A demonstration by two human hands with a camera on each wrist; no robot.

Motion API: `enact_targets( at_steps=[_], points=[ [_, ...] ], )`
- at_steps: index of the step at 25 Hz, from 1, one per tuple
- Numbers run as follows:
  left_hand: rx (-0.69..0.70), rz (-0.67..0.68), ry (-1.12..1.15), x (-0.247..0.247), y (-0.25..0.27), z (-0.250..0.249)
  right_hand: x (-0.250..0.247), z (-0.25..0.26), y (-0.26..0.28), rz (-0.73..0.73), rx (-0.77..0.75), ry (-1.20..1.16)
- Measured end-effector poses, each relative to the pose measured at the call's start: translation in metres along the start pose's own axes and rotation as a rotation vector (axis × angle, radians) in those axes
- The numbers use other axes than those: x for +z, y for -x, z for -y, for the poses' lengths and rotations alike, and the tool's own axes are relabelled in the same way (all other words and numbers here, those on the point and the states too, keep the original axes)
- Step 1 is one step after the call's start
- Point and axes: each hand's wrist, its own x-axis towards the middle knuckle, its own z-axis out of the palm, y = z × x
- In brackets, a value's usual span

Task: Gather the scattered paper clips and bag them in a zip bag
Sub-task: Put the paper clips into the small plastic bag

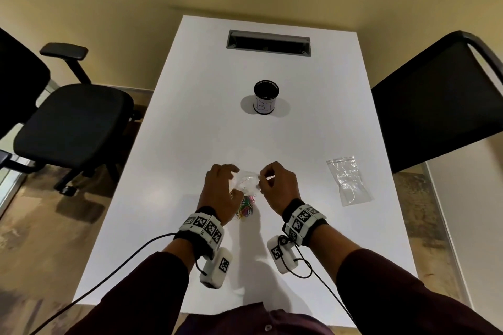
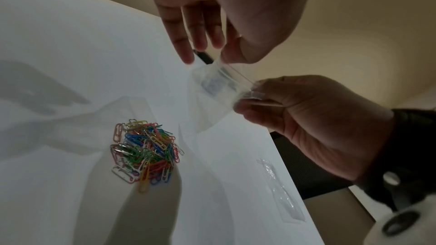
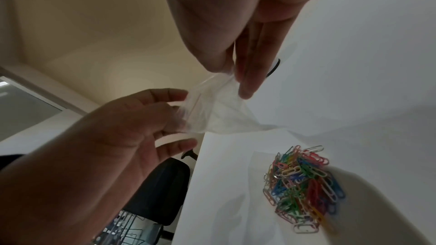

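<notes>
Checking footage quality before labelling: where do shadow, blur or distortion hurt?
Head view: wide-angle bends the table edges. Left wrist view: hand shadows darken the table; spare zip bag smeared. Right wrist view: paper clips blur at the lower right.

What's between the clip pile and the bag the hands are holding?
Nothing visible. The paper clips lie heaped on the table just below the zip bag, which the left hand and right hand pinch at its mouth. Whether the mouth is open yet is unclear.

The black cup [image 1: 266, 97] has a label reading "BT"
</notes>
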Motion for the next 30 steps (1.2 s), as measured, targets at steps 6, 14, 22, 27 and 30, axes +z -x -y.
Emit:
enact_targets(
  at_steps=[6, 14, 22, 27, 30],
  points=[
    [0.287, 0.219, -0.061, -0.008, -0.016, 0.012, 0.002, 0.019, -0.006, 0.035, 0.006, -0.239],
    [0.262, 0.089, -0.236, -0.029, -0.033, 0.031, 0.027, 0.045, -0.009, 0.065, 0.083, -0.387],
    [0.245, 0.202, -0.291, -0.054, -0.045, 0.053, 0.039, 0.050, -0.015, 0.091, -0.275, 0.122],
    [0.260, 0.256, -0.364, -0.062, -0.045, 0.056, 0.034, 0.053, -0.021, 0.319, -0.286, 0.206],
    [0.259, 0.304, -0.436, -0.068, -0.043, 0.059, 0.025, 0.054, -0.024, 0.368, -0.266, 0.223]
  ],
)
